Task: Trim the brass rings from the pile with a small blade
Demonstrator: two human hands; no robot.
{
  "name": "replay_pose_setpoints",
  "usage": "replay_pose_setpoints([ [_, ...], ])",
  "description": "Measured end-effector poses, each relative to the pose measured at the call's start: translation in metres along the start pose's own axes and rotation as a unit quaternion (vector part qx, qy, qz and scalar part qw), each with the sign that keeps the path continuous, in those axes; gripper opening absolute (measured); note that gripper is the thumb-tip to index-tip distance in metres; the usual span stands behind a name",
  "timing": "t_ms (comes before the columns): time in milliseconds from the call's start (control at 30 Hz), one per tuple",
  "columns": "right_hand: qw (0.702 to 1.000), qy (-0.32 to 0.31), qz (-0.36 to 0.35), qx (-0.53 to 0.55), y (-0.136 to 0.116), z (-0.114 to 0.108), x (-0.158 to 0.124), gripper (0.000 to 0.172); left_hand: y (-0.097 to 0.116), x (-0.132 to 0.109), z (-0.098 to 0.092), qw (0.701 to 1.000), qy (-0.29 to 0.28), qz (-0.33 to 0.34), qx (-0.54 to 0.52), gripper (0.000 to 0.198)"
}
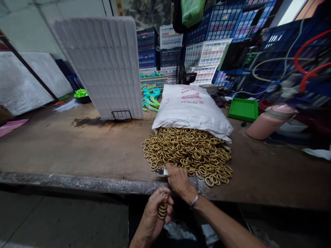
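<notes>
My left hand point(155, 210) is in front of the table edge, its fingers curled around several gold-coloured metal rings point(162, 210) stacked face to face. My right hand point(179, 179), with a bracelet at the wrist, reaches over the table edge to the near left side of a heap of matching rings point(191, 148). Its fingers are closed at a small black-and-white tool point(160, 171), whose dark tip points left; the rest is hidden by the hand. The heap spills from the mouth of a white woven sack point(191, 103) with red print, lying on the table.
A white ribbed panel point(103, 69) stands upright on a black wire stand point(122, 115) at the left. Right of the sack are a green tray point(243, 109) and a pink bottle point(270, 120) with hoses. Stacked crates point(207, 51) line the back of the wooden table point(77, 151).
</notes>
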State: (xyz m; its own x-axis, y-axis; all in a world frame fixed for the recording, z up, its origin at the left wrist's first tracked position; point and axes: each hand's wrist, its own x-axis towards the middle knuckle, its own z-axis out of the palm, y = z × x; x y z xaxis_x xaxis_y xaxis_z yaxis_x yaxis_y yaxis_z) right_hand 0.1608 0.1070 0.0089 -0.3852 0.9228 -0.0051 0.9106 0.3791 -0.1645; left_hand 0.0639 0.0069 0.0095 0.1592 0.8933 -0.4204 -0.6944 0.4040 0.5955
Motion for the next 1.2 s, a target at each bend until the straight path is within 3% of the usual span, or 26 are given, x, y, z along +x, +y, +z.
replay_pose_setpoints([
  [200,1.000,0.015,-0.006,0.016,0.009,-0.001,-0.005,0.024,0.003,0.006,-0.002,0.999,0.029,-0.010,-0.041,0.025],
  [367,0.984,0.049,-0.015,0.168,0.025,-0.004,-0.016,0.023,0.009,0.015,0.005,0.999,0.022,0.023,-0.001,0.025],
  [467,0.947,0.056,0.005,0.315,0.031,-0.010,-0.027,0.013,0.009,0.023,0.010,0.996,0.033,0.069,0.052,0.030],
  [600,0.876,-0.003,0.031,0.481,0.036,-0.016,-0.041,0.024,0.003,0.030,0.016,0.984,0.062,0.111,0.128,0.042],
  [700,0.844,-0.020,0.034,0.535,0.038,-0.016,-0.048,0.027,-0.001,0.029,0.022,0.978,0.064,0.103,0.168,0.039],
  [833,0.826,-0.029,0.055,0.561,0.037,-0.014,-0.051,0.026,-0.001,0.025,0.029,0.969,0.077,0.091,0.215,0.037],
  [1033,0.826,-0.022,0.077,0.558,0.032,-0.015,-0.052,0.029,-0.001,0.020,0.031,0.935,0.075,0.142,0.315,0.034],
  [1200,0.856,0.006,0.073,0.511,0.031,-0.012,-0.052,0.023,-0.005,0.020,0.027,0.958,0.040,0.059,0.277,0.034],
])
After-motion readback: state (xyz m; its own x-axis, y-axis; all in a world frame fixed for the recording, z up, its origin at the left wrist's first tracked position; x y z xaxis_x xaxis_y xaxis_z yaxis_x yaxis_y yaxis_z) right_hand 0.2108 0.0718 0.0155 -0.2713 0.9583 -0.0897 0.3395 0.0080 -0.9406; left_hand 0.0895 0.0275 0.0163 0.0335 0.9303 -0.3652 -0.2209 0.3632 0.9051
